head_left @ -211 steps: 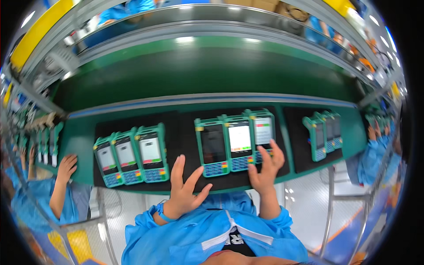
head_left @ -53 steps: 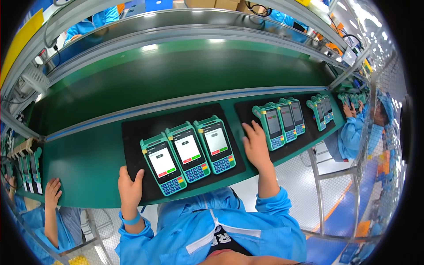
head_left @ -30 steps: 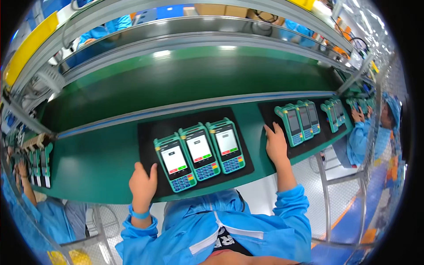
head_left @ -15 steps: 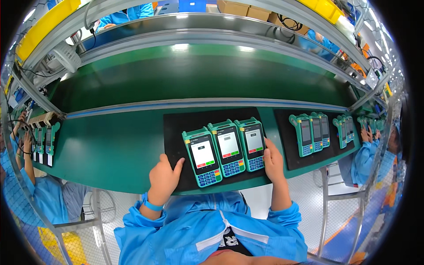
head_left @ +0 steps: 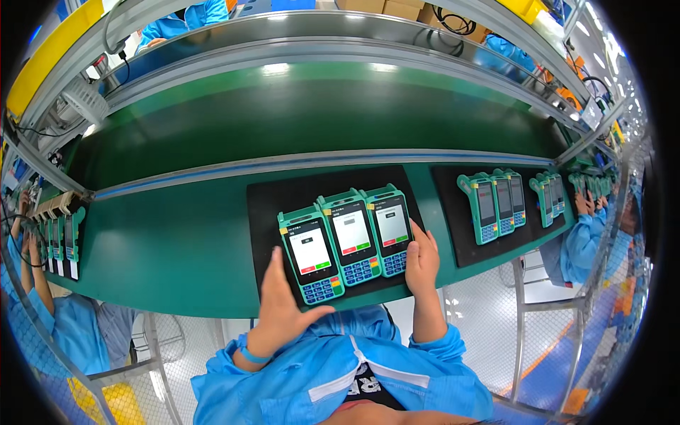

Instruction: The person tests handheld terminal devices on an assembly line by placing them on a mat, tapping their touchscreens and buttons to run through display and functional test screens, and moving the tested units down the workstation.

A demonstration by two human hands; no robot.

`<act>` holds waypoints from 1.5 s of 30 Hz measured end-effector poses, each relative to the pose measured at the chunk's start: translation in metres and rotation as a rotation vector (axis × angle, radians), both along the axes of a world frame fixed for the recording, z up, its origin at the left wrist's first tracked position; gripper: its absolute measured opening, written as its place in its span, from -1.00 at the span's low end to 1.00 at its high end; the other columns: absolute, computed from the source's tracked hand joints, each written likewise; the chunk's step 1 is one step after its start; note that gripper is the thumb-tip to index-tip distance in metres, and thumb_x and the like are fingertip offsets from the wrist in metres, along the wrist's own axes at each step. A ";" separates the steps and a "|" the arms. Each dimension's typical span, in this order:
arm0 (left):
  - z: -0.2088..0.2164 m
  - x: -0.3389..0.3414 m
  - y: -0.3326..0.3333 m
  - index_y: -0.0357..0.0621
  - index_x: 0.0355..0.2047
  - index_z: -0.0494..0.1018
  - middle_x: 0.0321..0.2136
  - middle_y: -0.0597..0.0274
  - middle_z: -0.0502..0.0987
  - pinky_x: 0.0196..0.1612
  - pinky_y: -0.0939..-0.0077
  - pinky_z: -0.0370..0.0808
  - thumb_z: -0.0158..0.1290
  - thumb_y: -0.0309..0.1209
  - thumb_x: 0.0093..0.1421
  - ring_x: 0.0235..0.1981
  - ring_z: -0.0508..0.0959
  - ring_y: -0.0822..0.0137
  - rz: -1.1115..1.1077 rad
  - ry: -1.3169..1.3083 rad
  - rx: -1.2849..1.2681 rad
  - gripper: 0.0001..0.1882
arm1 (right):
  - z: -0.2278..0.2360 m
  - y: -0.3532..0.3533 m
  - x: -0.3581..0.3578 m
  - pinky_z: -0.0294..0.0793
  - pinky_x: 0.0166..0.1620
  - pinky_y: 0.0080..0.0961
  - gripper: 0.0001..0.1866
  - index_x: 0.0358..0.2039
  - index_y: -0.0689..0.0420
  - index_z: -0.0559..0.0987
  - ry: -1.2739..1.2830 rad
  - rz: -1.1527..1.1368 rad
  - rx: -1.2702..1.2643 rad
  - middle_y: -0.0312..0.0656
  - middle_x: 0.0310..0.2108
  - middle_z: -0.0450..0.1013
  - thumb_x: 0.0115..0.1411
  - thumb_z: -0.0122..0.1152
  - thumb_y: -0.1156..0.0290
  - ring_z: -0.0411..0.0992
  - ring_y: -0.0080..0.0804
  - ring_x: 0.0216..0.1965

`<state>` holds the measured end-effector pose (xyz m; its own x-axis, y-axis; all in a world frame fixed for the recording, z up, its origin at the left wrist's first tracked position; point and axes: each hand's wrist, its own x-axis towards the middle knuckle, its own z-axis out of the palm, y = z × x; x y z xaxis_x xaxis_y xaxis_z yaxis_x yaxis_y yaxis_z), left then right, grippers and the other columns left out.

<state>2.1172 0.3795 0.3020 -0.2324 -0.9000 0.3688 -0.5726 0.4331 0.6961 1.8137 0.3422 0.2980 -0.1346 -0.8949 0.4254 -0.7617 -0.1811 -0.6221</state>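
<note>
Three green-cased handheld card payment terminals stand side by side on a black mat (head_left: 262, 212) in front of me, screens lit: the left terminal (head_left: 310, 256), the middle terminal (head_left: 352, 236) and the right terminal (head_left: 390, 230). Each has a white screen area with red and green buttons above a blue keypad. My left hand (head_left: 282, 306) is open at the left terminal's lower left, fingers pointing away along its side and thumb spread below its bottom edge. Along the right terminal's outer side lies my right hand (head_left: 423, 263), fingers extended and thumb near the casing; its far fingers are partly hidden.
On my right, another black mat (head_left: 464, 244) carries more terminals (head_left: 496, 205) with dark screens. Further terminals (head_left: 64, 237) stand at the left by a co-worker's hands. A metal rail (head_left: 283, 164) separates the green table from the conveyor belt (head_left: 319, 106).
My left hand has turned and spread, its thumb swinging out below the left terminal. My right hand stays beside the right terminal. The whole view has shifted slightly.
</note>
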 end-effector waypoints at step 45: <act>0.121 -0.046 0.023 -0.44 0.19 0.27 0.26 -0.25 0.16 0.30 0.15 0.21 0.49 -0.33 -0.28 0.30 0.22 -0.11 -0.464 0.589 0.000 0.01 | -0.015 0.005 0.006 0.38 0.10 -0.26 -0.31 0.18 0.24 0.47 0.005 -0.031 -0.064 0.05 -0.04 0.53 0.43 -0.24 -0.13 0.48 -0.02 0.01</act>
